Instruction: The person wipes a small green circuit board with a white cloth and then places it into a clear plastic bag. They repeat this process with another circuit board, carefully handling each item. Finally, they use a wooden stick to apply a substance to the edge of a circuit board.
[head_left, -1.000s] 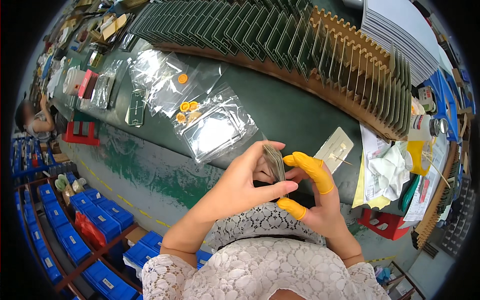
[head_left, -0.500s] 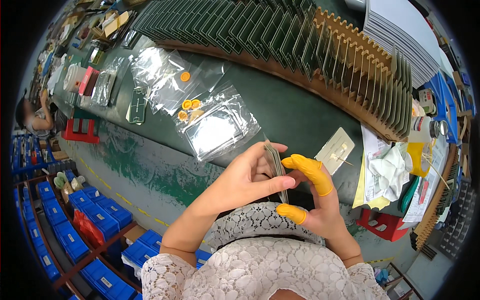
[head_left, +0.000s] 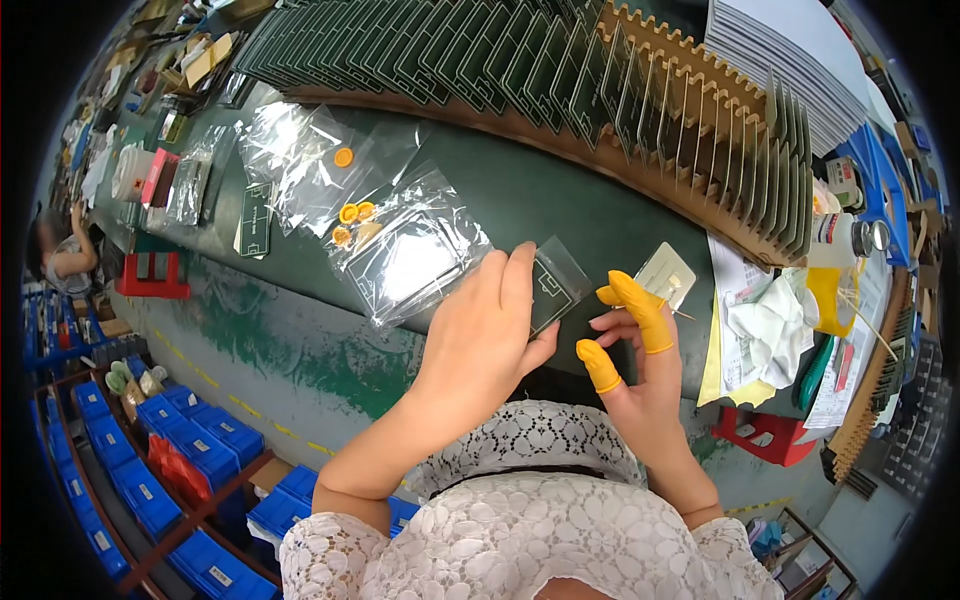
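Observation:
My left hand [head_left: 480, 325] is closed on a dark green board [head_left: 550, 292] with pale outlines. Clear plastic film shows around the board's far edge, and my fingers cover its left part. To the right, my right hand [head_left: 645, 385] is apart from the board, holding nothing, thumb and fingers spread. Yellow finger cots cover its thumb and at least one finger. Beyond my left hand lies a clear plastic bag [head_left: 440, 215] on top of a dark outlined board [head_left: 375, 285]. A pale card [head_left: 668, 272] with a thin stick on it sits past my right fingers.
A slotted cardboard rack [head_left: 690, 205] full of upright green boards [head_left: 430, 55] crosses the back of the green table. Small orange rings [head_left: 349, 213] lie on the bags. At right are crumpled white cloth [head_left: 765, 335], a clear bottle [head_left: 835, 240] and yellow tape [head_left: 832, 295].
My left hand has moved forward and lowered the board toward the table, turning its broad face up. My right hand has drawn slightly aside from it. The whole view has shifted a little.

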